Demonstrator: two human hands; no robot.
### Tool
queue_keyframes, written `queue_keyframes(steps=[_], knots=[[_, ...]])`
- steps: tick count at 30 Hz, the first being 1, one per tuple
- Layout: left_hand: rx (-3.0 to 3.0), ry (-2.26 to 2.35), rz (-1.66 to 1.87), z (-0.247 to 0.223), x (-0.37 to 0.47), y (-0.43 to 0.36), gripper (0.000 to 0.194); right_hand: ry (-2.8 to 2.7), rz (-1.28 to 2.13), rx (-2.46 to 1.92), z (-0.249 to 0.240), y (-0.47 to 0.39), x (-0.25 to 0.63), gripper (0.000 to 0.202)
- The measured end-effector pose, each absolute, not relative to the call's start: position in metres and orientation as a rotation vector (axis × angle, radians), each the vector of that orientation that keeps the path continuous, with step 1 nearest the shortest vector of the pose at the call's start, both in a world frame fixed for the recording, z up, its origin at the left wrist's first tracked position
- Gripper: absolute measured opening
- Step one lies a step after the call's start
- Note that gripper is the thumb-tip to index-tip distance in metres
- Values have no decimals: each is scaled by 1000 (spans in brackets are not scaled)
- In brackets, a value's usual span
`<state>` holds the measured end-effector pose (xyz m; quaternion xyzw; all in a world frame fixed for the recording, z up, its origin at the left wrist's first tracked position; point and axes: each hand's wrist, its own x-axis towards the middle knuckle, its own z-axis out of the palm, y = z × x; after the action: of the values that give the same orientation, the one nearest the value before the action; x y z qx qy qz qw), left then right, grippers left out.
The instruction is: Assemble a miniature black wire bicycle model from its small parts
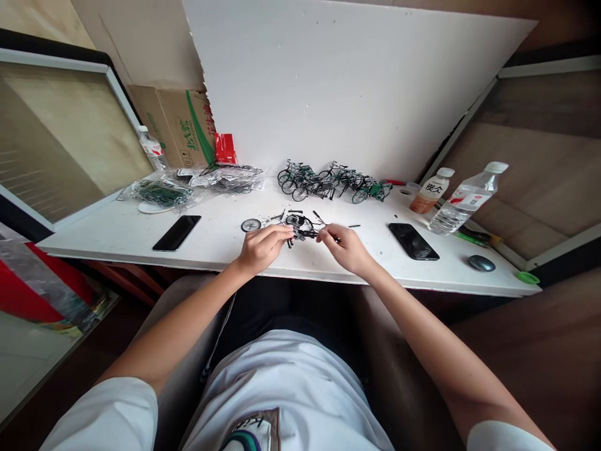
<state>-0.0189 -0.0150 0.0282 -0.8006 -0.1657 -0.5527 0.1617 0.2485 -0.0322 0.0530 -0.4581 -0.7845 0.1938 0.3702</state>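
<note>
My left hand (263,246) has its fingers closed at the left side of a small black bicycle frame part (306,233), just over the white table (225,257). On the right, my right hand (345,247) pinches the thin dark end of something at that part's right side; its fingers partly hide it. A loose spoked wheel (251,225) lies left of my hands. Around and behind them are small black pieces and another dark wheel (295,220). Thin dark rods (318,217) lie beyond my right hand.
Several green and black model bicycles (307,181) stand behind. Plastic bags of parts (164,193) lie back left, with a phone (177,233) in front. At right are another phone (414,241), two bottles (464,197) and a dark oval object (481,263).
</note>
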Motion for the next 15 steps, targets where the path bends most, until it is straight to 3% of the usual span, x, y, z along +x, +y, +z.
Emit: queue_keyframes(steps=[8, 15], knots=[[-2350, -517, -1362, 9, -29, 2, 14, -1956, -166, -1975, 44, 6, 321, 45], [-2391, -522, -1258, -3, -31, 6, 14, -1888, -121, -2244, 38, 13, 344, 37]])
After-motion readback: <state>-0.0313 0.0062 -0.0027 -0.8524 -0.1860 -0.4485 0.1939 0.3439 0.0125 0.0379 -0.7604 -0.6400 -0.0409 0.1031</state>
